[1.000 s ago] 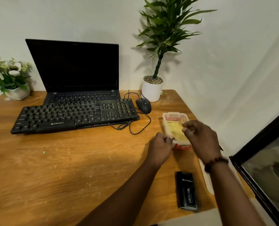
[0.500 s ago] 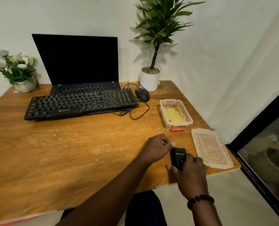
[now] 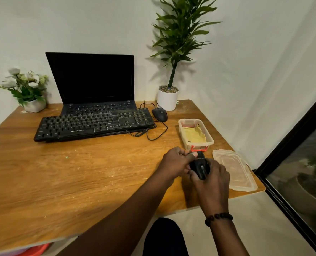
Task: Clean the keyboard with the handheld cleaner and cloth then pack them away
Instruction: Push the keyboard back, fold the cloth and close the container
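Black full-size keyboard (image 3: 95, 124) lies untouched, well left of clear plastic box (image 3: 209, 140); yellow cloth (image 3: 195, 136) inside box. I judge step: readying small black handheld cleaner (image 3: 199, 166), just near-side of box. Right hand (image 3: 211, 179) wraps it; left hand (image 3: 175, 163) pinches its top. Next: I carry cleaner to keys.

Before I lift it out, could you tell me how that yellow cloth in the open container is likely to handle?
The yellow cloth lies crumpled with one corner folded up, so it probably hangs limp when pinched. It looks thin, so likely light. The clear container may shift if the cloth snags.
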`<state>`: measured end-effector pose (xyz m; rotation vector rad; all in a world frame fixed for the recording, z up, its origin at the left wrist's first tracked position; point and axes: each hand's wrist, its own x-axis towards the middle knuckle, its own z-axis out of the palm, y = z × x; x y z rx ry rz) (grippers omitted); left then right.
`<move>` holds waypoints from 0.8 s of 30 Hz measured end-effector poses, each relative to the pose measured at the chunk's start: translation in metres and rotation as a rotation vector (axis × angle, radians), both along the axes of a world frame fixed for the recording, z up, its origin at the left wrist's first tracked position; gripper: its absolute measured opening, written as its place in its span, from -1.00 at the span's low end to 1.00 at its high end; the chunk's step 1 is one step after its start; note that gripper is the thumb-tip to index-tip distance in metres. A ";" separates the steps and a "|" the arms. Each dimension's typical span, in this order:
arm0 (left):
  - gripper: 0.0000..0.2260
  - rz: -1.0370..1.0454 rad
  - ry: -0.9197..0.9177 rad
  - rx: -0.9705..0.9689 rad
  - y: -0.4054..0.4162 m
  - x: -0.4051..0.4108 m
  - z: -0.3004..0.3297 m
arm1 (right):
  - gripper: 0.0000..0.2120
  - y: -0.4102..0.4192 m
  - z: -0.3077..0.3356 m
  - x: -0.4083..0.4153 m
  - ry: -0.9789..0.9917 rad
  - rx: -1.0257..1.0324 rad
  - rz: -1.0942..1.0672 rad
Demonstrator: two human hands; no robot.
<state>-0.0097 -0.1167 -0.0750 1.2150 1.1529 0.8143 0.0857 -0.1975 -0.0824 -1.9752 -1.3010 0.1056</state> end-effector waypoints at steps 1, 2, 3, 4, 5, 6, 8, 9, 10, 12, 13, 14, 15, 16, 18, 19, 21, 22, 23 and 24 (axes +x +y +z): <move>-0.70 0.024 -0.044 0.006 0.003 0.001 0.004 | -0.42 0.005 0.007 0.002 -0.024 0.037 0.004; -0.72 0.048 -0.083 0.020 0.007 0.001 0.009 | -0.43 0.011 0.015 0.004 -0.038 0.070 0.005; -0.76 0.068 -0.097 0.046 0.010 0.000 0.012 | -0.44 0.020 0.023 0.007 -0.050 0.097 0.002; -0.80 0.086 -0.076 0.091 0.013 0.000 0.015 | -0.47 0.031 0.031 0.010 -0.067 0.117 -0.007; -0.83 0.098 0.002 0.161 0.018 -0.002 0.016 | -0.49 0.043 0.036 0.014 -0.085 0.125 -0.019; -0.83 0.095 0.099 0.238 0.023 -0.003 0.016 | -0.50 0.057 0.041 0.017 -0.095 0.112 -0.031; -0.77 0.052 0.252 0.360 0.030 -0.008 0.015 | -0.53 0.089 0.045 0.023 -0.061 0.034 -0.042; -0.73 0.027 0.290 0.390 0.035 -0.009 0.014 | -0.54 0.105 0.045 0.024 -0.028 -0.021 -0.037; -0.70 0.012 0.322 0.411 0.038 -0.010 0.013 | -0.56 0.119 0.044 0.025 -0.003 -0.080 -0.030; -0.66 -0.004 0.409 0.467 0.043 -0.011 0.011 | -0.59 0.141 0.041 0.025 -0.018 -0.162 -0.017; -0.63 -0.024 0.475 0.516 0.046 -0.010 0.006 | -0.60 0.151 0.038 0.025 -0.054 -0.186 -0.014; -0.61 -0.052 0.563 0.576 0.047 -0.009 0.003 | -0.61 0.158 0.036 0.025 -0.096 -0.202 -0.015; -0.59 -0.076 0.652 0.633 0.048 -0.008 -0.001 | -0.61 0.164 0.033 0.026 -0.136 -0.220 -0.019; -0.57 -0.090 0.717 0.683 0.048 -0.007 -0.004 | -0.62 0.169 0.029 0.026 -0.169 -0.238 -0.023; -0.55 -0.118 0.775 0.727 0.050 -0.006 -0.011 | -0.63 0.176 0.020 0.028 -0.216 -0.279 -0.027; -0.54 -0.137 0.792 0.740 0.051 -0.005 -0.013 | -0.65 0.179 0.015 0.029 -0.232 -0.291 -0.025; -0.52 -0.185 0.848 0.776 0.051 -0.003 -0.017 | -0.69 0.181 0.007 0.032 -0.250 -0.311 -0.007; -0.52 -0.204 0.874 0.793 0.051 -0.003 -0.019 | -0.72 0.183 0.004 0.033 -0.249 -0.332 0.011; -0.52 -0.211 0.883 0.806 0.052 -0.003 -0.021 | -0.74 0.183 0.002 0.035 -0.243 -0.357 0.035; -0.51 -0.210 0.881 0.815 0.052 -0.003 -0.023 | -0.75 0.183 0.001 0.036 -0.233 -0.380 0.057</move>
